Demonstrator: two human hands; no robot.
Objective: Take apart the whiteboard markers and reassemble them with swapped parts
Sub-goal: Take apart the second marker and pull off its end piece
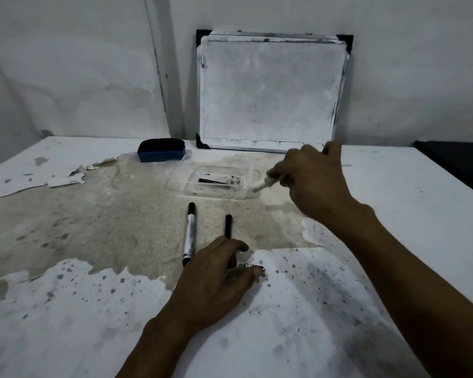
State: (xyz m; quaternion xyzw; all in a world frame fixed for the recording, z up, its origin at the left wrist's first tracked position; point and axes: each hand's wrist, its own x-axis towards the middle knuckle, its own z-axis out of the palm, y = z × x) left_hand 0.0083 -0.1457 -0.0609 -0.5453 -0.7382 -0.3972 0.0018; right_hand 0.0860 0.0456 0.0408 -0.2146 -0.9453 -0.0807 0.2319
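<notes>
A whole whiteboard marker point(190, 233) with black cap and white barrel lies on the worn tabletop, pointing away from me. Just to its right lies a black marker part point(228, 226), its near end under my left hand point(216, 276). That hand rests flat on the table, fingers spread over the black part and a small piece point(253, 267) by the fingertips. My right hand point(314, 178) hovers above the right edge of a clear plastic tray point(180, 184) and grips a blurred white marker barrel point(265, 184). Black marker pieces point(216, 181) lie in the tray.
A blue-black board eraser point(161, 150) sits at the back left of the tray. A small framed whiteboard point(270, 91) leans against the wall behind. The table's white coating is peeled and ink-speckled. A dark object point(453, 156) stands off the table's right edge.
</notes>
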